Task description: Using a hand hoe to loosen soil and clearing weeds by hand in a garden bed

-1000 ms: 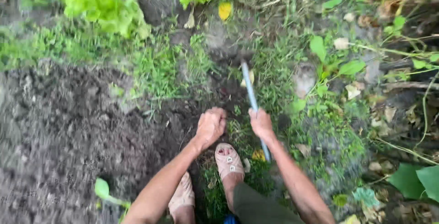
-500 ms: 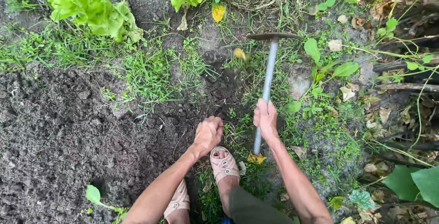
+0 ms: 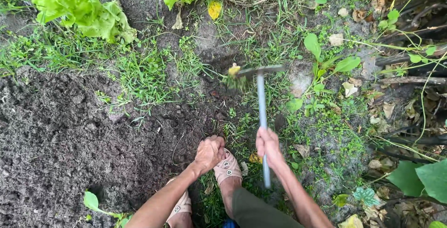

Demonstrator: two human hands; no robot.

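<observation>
pale metal, the hoe (image 3: 262, 111) looks stiff and light, top-heavy toward its blade at twelve o'clock; the lower shaft seems the place to hold it. nearest, the right hand (image 3: 268, 145) is wrapped tight round that shaft. at nine o'clock of it the left hand (image 3: 209, 152) is curled into a fist, holding nothing visible, above a sandal (image 3: 226, 167). farther off, the blade meets grass (image 3: 144, 77).
</observation>
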